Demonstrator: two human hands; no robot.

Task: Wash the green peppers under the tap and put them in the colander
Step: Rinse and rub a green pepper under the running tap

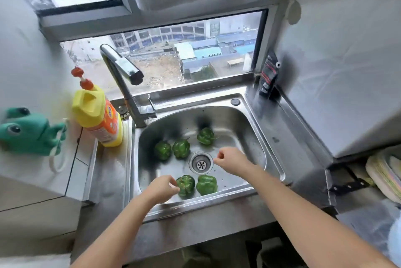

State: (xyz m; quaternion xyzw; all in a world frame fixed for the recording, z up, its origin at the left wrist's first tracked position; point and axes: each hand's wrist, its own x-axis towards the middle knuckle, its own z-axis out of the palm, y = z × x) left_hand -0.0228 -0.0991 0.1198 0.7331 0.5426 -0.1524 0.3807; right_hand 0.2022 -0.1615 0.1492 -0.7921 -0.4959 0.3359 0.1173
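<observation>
Five peppers lie in the sink [256,137], all placed around the drain [201,163]. Two sit side by side to its upper left [163,150] [181,148], one lies beyond it toward the back wall [205,136], and two rest on the near side [185,185] [206,184].

The left hand [162,187] is at the near-left pepper, its fingers [173,183] curled and touching the pepper's left flank; whether they have a real grip on it cannot be told. The right hand [232,158] hovers just right of the drain, fingers loosely curled into a half fist and holding nothing.

The tap [121,68] stands behind and left of the drain, its spout aimed over the basin, and no water shows running from it. No colander is in view.

The job looks to be at its start: picking up the first pepper, with none washed yet. The next move likely calls for closing the left fingers firmly round that pepper, lifting it under the spout, and sending the free right hand back past the drain to the tap lever to start the water.
</observation>
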